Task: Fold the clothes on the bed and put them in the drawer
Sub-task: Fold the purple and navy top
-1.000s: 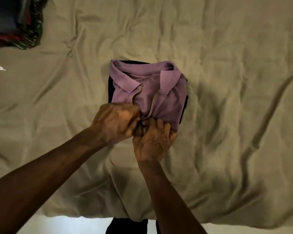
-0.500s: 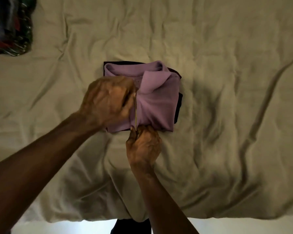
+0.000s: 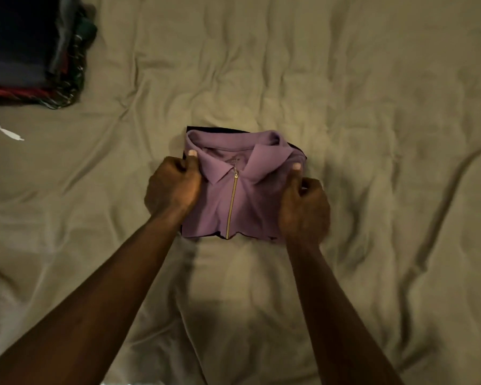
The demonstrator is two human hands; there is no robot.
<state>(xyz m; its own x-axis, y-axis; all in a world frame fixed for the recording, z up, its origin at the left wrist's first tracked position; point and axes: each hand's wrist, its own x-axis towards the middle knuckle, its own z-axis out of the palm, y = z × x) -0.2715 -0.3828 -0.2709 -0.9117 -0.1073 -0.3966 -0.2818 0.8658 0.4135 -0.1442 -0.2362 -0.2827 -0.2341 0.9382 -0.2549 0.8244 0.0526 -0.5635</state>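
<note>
A folded purple collared shirt (image 3: 250, 207) with a gold zipper lies in the middle of the bed, collar away from me. It rests on a dark folded garment (image 3: 206, 129) whose edges peek out behind and below it. My left hand (image 3: 174, 188) grips the stack's left side, thumb on top of the purple shirt near the collar. My right hand (image 3: 303, 207) grips the right side in the same way, thumb on top and fingers curled under the edge.
A rumpled beige sheet (image 3: 372, 134) covers the bed. A pile of folded dark and patterned clothes (image 3: 31, 51) sits at the far left corner. A white cord (image 3: 3, 126) lies beside that pile.
Both hands left the zipper at the shirt's front and moved apart to its left and right sides. The collar now lies flat and the zipper is closed.
</note>
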